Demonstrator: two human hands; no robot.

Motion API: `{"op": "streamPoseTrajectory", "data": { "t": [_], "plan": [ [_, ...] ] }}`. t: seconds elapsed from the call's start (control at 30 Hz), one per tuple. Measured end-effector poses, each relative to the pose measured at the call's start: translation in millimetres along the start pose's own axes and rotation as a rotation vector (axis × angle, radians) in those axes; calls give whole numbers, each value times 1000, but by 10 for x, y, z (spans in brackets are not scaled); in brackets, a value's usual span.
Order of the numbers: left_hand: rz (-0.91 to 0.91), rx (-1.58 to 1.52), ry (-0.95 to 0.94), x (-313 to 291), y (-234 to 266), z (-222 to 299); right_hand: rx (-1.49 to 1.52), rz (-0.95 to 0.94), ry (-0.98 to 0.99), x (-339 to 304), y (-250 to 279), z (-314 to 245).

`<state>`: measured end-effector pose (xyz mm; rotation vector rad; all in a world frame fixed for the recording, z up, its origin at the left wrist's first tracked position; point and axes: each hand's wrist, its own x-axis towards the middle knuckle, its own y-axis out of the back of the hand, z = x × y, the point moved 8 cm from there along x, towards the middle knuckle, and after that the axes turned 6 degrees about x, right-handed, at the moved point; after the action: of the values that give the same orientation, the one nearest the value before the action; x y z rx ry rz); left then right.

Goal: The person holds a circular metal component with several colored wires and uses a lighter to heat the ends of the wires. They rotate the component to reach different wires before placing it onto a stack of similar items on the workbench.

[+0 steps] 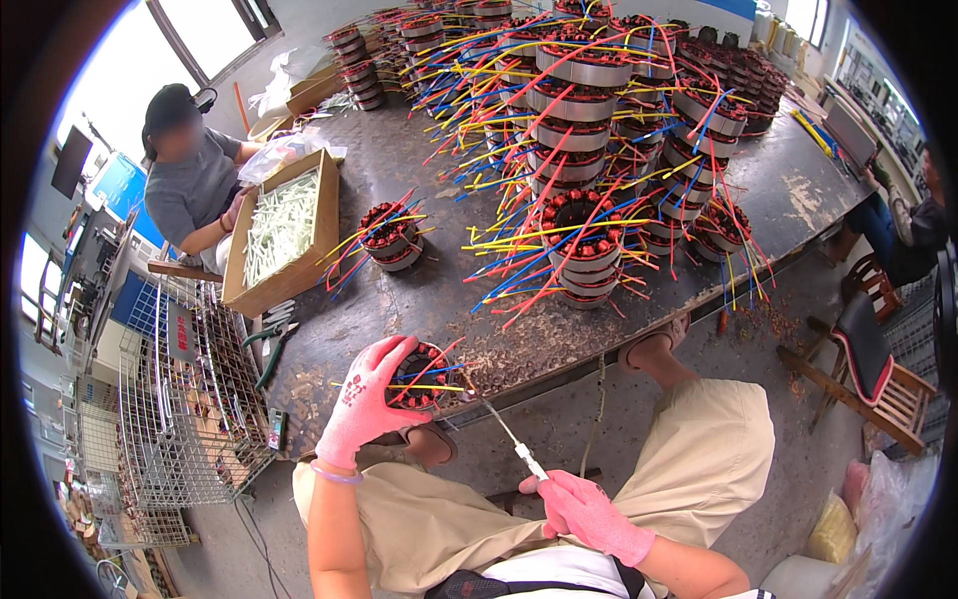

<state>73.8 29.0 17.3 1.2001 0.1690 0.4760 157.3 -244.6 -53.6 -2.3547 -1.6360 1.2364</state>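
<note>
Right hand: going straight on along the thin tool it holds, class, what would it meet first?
Probably the red-coiled ring in the left hand, or its loose wires; exact depth is unclear.

Single head view, wide fisheye, upright. Lens above the near edge of the scuffed worktable point(449, 290), pitched down, facing across it. Wearer's beige trousers point(694, 449) close below, table's near side; sweep reaches room beyond table.

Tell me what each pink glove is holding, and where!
The left hand holds a coil ring by its outer side. The right hand holds a thin rod by its white near end.
</note>
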Motion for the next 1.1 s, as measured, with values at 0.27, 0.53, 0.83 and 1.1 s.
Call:
{"op": "streamPoseTrajectory", "data": {
  "t": [0.27, 0.53, 0.83, 1.1],
  "plan": [
    [-42, 45, -147, 15, 13, 75, 55, 4, 5, 29, 65, 85],
    [-33, 66, -99, 25, -14, 37, 65, -2, 2, 17, 40, 70],
    [-8, 35, -110, -4, -12, 2, 109, -23, 9, 16, 9, 45],
    [6, 39, -95, -4, 12, 35, 109, -19, 11, 6, 45, 47]
  ]
}}
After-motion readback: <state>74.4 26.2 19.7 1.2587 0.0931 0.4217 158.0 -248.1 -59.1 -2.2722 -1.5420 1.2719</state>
